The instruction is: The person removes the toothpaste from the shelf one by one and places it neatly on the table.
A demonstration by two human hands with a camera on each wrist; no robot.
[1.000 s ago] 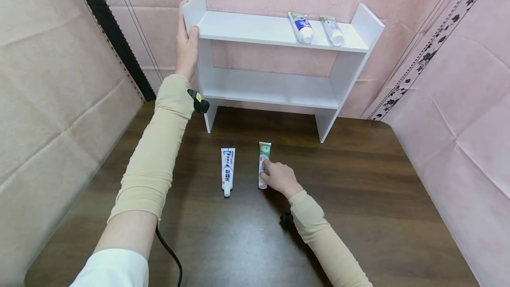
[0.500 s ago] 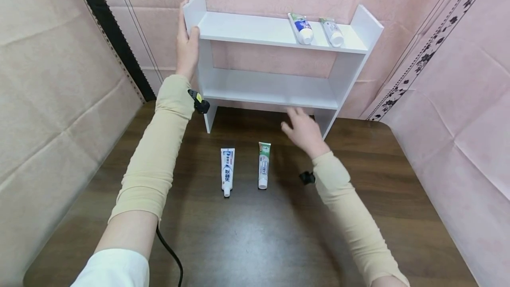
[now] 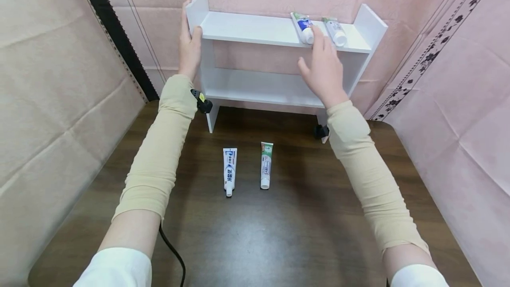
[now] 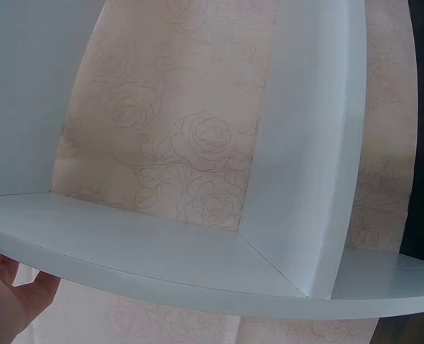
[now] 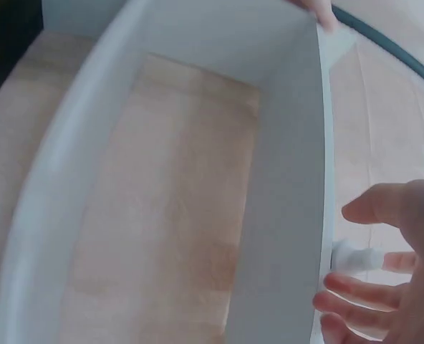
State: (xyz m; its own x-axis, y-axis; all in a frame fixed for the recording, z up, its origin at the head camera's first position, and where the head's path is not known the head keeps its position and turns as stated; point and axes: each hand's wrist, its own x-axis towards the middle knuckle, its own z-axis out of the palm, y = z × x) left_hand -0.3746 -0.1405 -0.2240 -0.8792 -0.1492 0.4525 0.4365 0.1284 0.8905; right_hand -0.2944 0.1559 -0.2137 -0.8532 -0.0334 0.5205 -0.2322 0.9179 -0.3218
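Touching shelf [image 3: 251, 25] and blue-labelled tube [image 3: 304, 26]

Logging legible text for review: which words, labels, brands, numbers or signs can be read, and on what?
No text reads with certainty.
White plastic tube with blue lettering, on the dark brown table: too blurred.
Slim white plastic tube with green end, beside it: too small.
White plastic tube with blue band, on the white shelf unit: too blurred.
Pale plastic tube beside that one: too blurred.
Wrist views: no text visible.
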